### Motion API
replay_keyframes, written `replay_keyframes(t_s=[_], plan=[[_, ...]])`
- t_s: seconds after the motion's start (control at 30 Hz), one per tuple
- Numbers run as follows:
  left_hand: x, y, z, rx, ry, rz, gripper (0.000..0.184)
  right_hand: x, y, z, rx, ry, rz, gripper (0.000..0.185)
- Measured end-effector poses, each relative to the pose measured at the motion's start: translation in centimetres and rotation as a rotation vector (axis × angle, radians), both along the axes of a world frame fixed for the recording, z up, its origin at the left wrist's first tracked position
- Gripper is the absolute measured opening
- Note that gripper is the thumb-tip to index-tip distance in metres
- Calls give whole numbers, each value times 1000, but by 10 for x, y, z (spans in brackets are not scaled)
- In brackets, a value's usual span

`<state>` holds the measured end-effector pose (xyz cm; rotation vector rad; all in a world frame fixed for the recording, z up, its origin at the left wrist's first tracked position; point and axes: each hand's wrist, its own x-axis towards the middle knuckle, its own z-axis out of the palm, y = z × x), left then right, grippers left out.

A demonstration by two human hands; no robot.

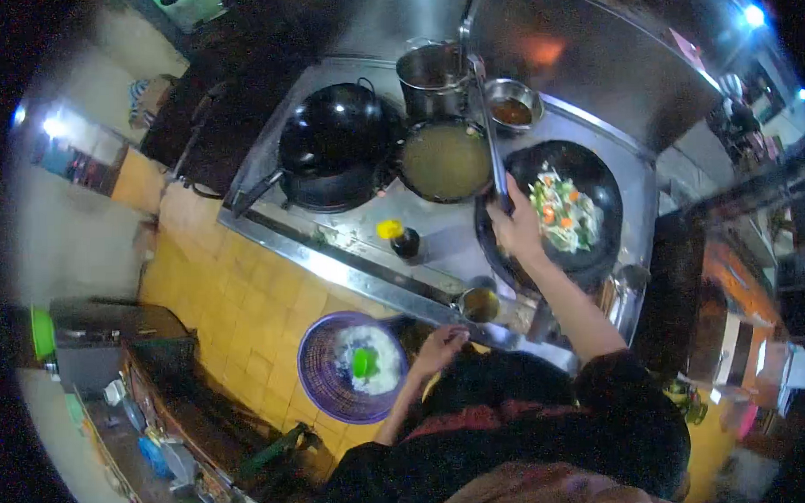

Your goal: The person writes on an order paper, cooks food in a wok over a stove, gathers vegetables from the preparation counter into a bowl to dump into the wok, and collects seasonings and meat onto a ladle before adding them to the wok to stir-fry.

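Note:
My right hand [519, 225] is closed round the handle of a long metal cooking utensil [491, 133]. Its far end reaches up beside the tall metal pot; the shape of its head is hard to make out. Just right of that hand, a black wok [606, 187] holds chopped vegetables [563, 215] in white, green and orange. My left hand [440, 349] is low at the stove's front edge, its fingers curled in, and whatever may be in them is hidden. Close to it stands a small metal container of yellowish liquid [481, 305].
A pan of cloudy liquid [445, 161], a tall pot [432, 95], a bowl of reddish sauce [514, 106] and a black domed wok [332, 134] crowd the stove. A yellow-capped dark bottle [405, 241] stands in front. Left of me sits a purple basket [311, 379] with white contents.

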<state>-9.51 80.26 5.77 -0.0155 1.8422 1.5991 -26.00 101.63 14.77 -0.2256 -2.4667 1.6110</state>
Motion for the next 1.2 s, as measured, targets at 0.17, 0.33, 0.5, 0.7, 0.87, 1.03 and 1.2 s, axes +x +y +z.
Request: replay_keyframes(t_s=[0.17,0.33,0.5,0.7,0.87,1.03,1.2], plan=[[1,-31,10,14,-64,192,34,-217,-69,-9,-137,-107,-119,28],[4,-57,13,-59,-26,212,32,-299,-98,19,-216,-433,-223,34],[17,-63,-22,12,-97,306,32,-346,-98,-1,-750,-438,-130,29],[11,-74,-13,101,-196,364,28,-356,-100,3,-1391,-243,-186,15],[-5,-73,26,93,-199,366,25,-357,-56,-22,-1975,-391,-69,14],[-9,-61,-13,11,0,207,28,-254,-24,2,-2238,-384,316,13],[-11,-38,-19,39,88,70,32,-133,23,58,-2080,-361,453,28]])
